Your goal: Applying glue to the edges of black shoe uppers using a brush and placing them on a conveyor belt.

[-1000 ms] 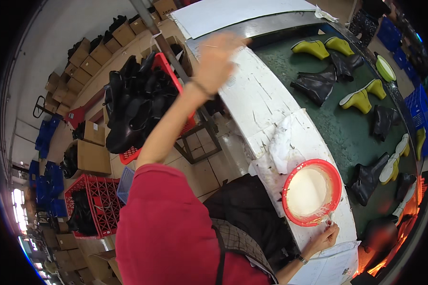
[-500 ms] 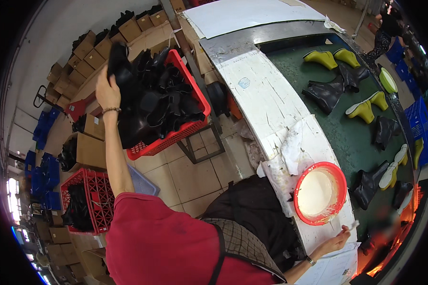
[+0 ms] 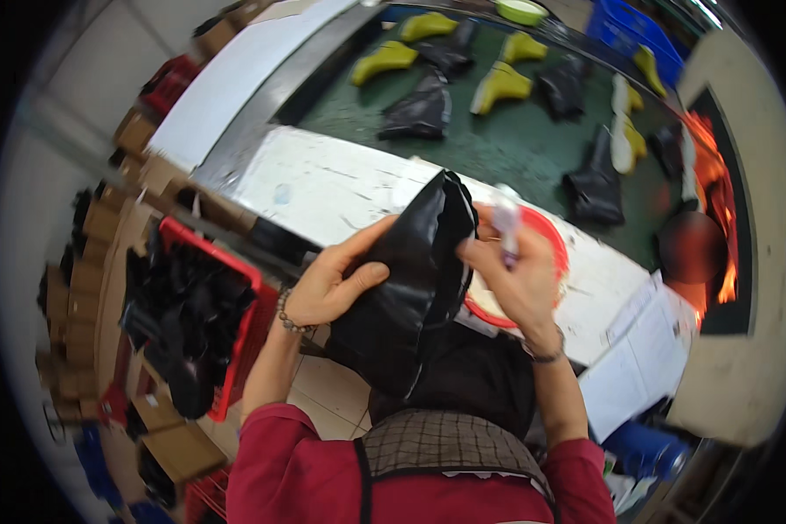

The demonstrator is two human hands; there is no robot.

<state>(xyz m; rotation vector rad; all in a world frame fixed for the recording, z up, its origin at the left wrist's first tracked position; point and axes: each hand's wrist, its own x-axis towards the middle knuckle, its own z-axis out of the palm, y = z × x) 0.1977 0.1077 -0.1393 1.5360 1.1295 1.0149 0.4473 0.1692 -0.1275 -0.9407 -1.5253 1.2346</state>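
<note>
A black leather boot upper (image 3: 402, 279) is held up in front of me, its open, jagged-edged end pointing up and right. My left hand (image 3: 336, 281) grips it at the left side, thumb across the outer face. At the right edge is my right hand (image 3: 526, 278), its fingertips touching the leather. Closed in that hand is a slim white-and-purple tool (image 3: 506, 223), blurred, likely a small brush, pointing upward. Behind the hand a red bowl (image 3: 561, 249) with cream-coloured paste sits on the white board, partly hidden.
On the left stands a red crate (image 3: 251, 306) heaped with black uppers. Beyond the white board (image 3: 323, 188), a green conveyor belt (image 3: 506, 140) bears yellow-green soles and black uppers. An orange glow (image 3: 716, 175) shows at the machine opening. Papers (image 3: 629, 367) lie at right.
My left hand has brought a black upper from the red crate to in front of me. My right hand, still holding the slim tool, has come from beside the bowl to the upper's edge.
</note>
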